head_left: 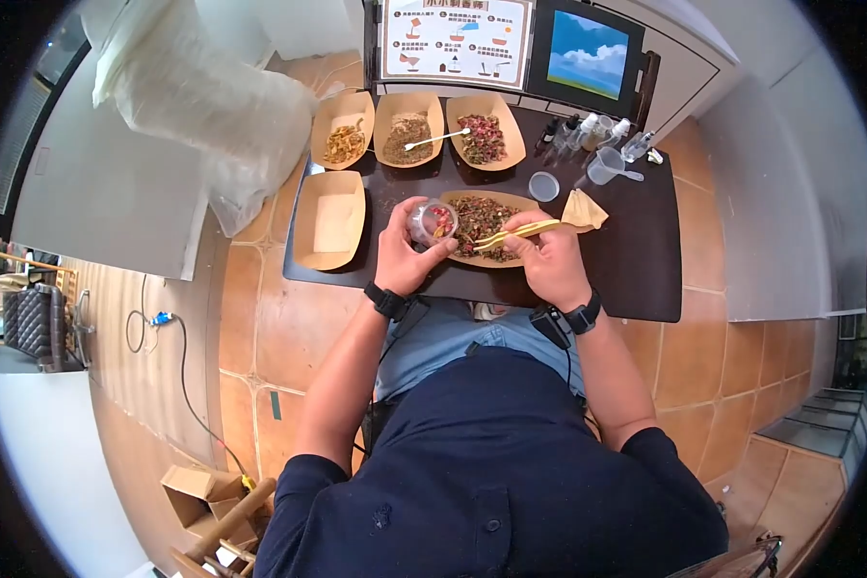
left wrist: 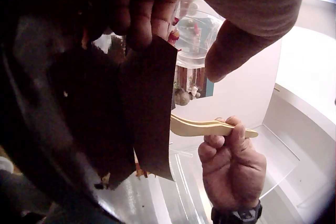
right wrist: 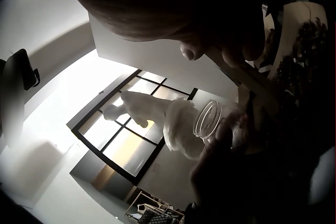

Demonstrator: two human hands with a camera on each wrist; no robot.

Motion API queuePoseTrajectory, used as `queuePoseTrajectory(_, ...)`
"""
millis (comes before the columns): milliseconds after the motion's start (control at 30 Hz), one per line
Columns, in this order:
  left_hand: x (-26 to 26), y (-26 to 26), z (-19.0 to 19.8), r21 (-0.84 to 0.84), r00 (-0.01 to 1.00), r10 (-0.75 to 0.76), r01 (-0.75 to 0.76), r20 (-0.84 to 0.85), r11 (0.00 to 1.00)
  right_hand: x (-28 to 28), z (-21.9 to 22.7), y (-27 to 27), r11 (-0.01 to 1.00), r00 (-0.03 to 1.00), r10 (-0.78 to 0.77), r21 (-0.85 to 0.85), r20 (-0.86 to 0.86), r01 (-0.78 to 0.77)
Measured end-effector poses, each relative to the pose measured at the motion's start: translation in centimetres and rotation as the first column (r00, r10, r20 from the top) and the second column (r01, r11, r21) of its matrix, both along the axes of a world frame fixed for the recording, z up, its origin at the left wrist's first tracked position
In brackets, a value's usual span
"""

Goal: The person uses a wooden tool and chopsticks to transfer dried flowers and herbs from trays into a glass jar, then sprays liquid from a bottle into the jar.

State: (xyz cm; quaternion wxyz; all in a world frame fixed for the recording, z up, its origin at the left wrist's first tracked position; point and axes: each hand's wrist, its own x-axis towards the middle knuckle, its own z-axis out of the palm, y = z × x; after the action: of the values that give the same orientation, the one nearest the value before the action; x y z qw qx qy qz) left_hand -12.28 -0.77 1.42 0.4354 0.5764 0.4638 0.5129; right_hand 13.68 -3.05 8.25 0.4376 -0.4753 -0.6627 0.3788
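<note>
My left hand (head_left: 402, 252) holds a small clear plastic jar (head_left: 433, 223) with red petals and yellowish bits inside, tilted over the left end of a paper tray (head_left: 523, 200). That tray holds a dark mix of dried herbs and petals (head_left: 474, 214). My right hand (head_left: 554, 267) pinches a pale wooden utensil (left wrist: 210, 128) whose curved length shows two thin layers. Its far end lies over the mix in the head view. In the right wrist view the jar's open mouth (right wrist: 208, 119) shows, while the right hand is mostly dark.
Behind stand paper trays of yellow dried flowers (head_left: 344, 143), brown crumbs (head_left: 407, 135) and red petals (head_left: 485, 140); a white stick (head_left: 437, 140) spans two. A bare tray (head_left: 329, 222) sits left. Small bottles (head_left: 588, 130), a measuring cup (head_left: 605, 167), a round lid (head_left: 543, 186) and crumpled paper (head_left: 585, 209) lie right.
</note>
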Motion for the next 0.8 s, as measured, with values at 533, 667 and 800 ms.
queuePoseTrajectory(533,-0.33,0.07,-0.19,-0.016,0.997,-0.048,0.047,-0.055,0.999,0.04,0.15,0.23,0.999,1.000,0.016,-0.043,0.007,-0.016)
queuePoseTrajectory(667,-0.24,-0.01,-0.37,-0.031,1.000,-0.012,0.012,-0.002,0.999,0.10,-0.04,0.48,0.998,0.994,-0.033,-0.061,-0.107,0.027)
queuePoseTrajectory(800,-0.29,0.04,-0.10,-0.018,0.998,-0.053,0.052,-0.036,0.998,-0.09,-0.44,0.72,0.998,0.998,0.045,-0.049,0.048,-0.042)
